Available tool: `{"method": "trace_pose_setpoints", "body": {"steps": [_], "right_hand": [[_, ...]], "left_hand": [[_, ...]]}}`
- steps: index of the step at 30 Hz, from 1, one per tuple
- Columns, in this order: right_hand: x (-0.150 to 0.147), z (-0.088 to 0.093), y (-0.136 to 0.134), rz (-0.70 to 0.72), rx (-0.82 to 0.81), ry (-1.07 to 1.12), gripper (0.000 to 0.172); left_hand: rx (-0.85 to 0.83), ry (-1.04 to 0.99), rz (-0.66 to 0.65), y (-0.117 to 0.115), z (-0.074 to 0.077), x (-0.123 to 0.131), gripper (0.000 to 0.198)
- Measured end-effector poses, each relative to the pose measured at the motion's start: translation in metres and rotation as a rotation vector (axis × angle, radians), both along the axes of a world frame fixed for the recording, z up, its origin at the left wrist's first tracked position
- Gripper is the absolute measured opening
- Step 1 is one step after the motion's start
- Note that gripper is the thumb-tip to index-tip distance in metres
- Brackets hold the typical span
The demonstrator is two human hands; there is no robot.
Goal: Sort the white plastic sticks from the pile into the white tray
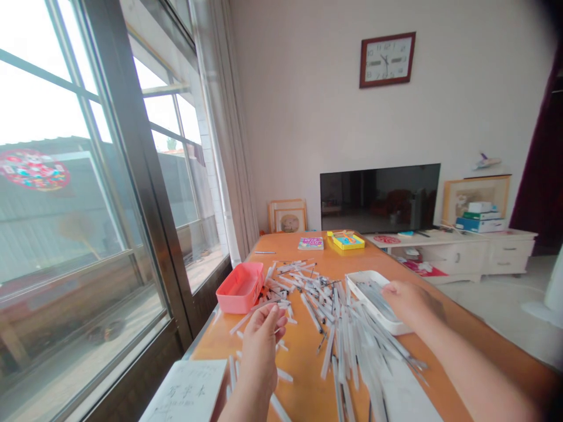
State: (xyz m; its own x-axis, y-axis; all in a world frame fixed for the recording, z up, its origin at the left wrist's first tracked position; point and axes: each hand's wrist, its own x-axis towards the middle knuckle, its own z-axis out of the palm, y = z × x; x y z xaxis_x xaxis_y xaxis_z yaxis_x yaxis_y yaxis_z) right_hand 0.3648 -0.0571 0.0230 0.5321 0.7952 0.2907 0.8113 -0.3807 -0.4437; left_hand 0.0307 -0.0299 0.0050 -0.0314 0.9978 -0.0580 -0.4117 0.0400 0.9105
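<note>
My left hand [260,343] hovers over the orange table [303,357] with its fingers pinched round a thin white pen tube. My right hand [407,302] rests on the near rim of a white tray [357,279] that holds several grey tubes; its fingers curl down into the tray and I cannot make out what they hold. A wide scatter of white pen tubes and thin refills [334,328] lies between and in front of both hands. A pink plastic box [240,287] stands to the left of the pile, just beyond my left hand.
A white exercise book [187,398] lies at the table's near left corner. A small book [311,242] and a yellow box [346,240] sit at the far end. Beyond are a TV [379,197] on a white cabinet [470,252], a wall clock [387,59], and a big window [79,205] close on the left.
</note>
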Motion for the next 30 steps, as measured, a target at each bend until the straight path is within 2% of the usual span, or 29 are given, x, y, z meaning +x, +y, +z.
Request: {"method": "trace_pose_setpoints", "body": {"steps": [4,6,11,15,19,24,30], "right_hand": [[0.021,-0.02,0.008,-0.058,-0.075,-0.063,0.034],[0.027,-0.029,0.013,-0.047,-0.088,-0.103,0.041],[0.031,-0.052,0.028,0.082,-0.146,-0.149,0.055],[0.035,-0.067,0.041,0.173,-0.207,-0.121,0.056],[0.051,-0.074,0.049,0.207,-0.231,-0.103,0.051],[0.07,-0.078,0.052,0.21,-0.233,-0.086,0.054],[0.071,-0.08,0.05,0.273,-0.219,-0.061,0.055]], "left_hand": [[0.014,0.0,0.003,0.0,-0.001,0.001,0.044],[0.012,0.005,0.007,0.0,-0.001,0.001,0.045],[0.005,0.015,0.004,0.001,-0.002,0.001,0.045],[0.007,0.011,0.006,0.001,-0.002,0.002,0.046],[-0.003,0.018,0.02,0.0,0.001,0.001,0.046],[-0.007,0.024,0.034,-0.001,0.003,0.001,0.045],[-0.012,0.014,0.052,0.001,0.003,0.0,0.047]]}}
